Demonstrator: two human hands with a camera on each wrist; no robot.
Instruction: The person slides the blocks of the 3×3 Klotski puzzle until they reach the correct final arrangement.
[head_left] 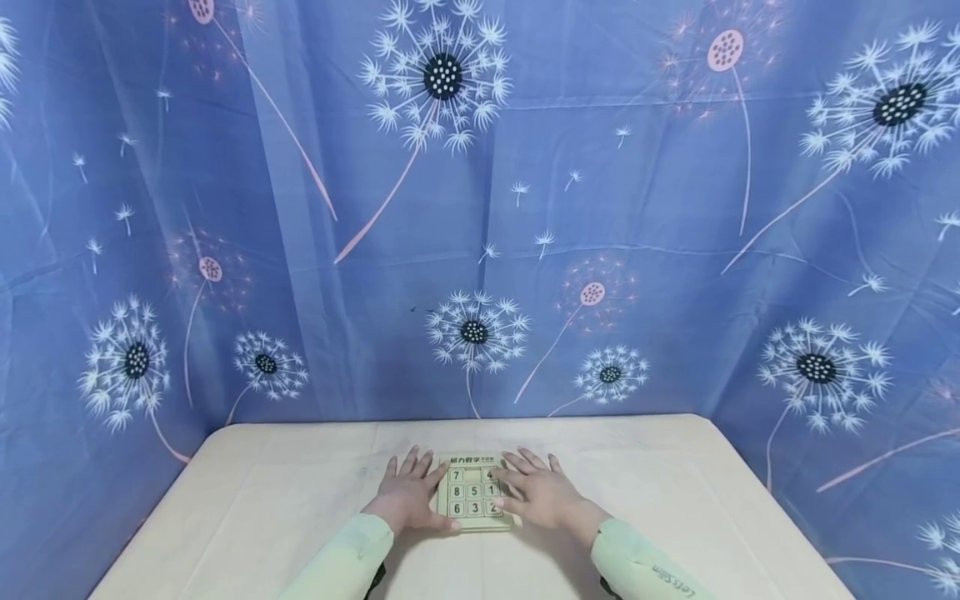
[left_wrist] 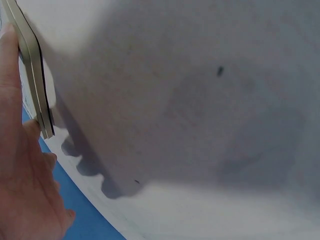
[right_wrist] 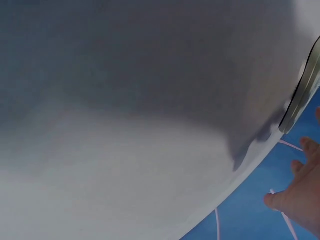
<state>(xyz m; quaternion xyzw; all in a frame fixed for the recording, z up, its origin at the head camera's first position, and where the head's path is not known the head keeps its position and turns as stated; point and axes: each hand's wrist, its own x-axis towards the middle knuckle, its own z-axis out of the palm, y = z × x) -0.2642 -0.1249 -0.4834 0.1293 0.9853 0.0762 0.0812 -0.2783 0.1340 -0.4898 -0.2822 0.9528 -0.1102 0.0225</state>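
The left hand (head_left: pixel 408 502), fingers spread apart, touched the left edge of one number board (head_left: pixel 483 525); the right hand (head_left: pixel 546 497), likewise spread, overlapped its right side. Eight numbered tiles (head_left: pixel 474 492) filled that board, lower centre of the frame, on one cream table (head_left: pixel 645 467).

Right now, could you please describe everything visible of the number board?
The number board is pale, rectangular, perhaps plastic, with seamed edges and dark characters above eight tiles: 7, gap, 4; 8, 5, 1; 6, 3, 2. It lies face up on the table; the left hand touches its left side; the right hand overlaps its right column, contact unclear.
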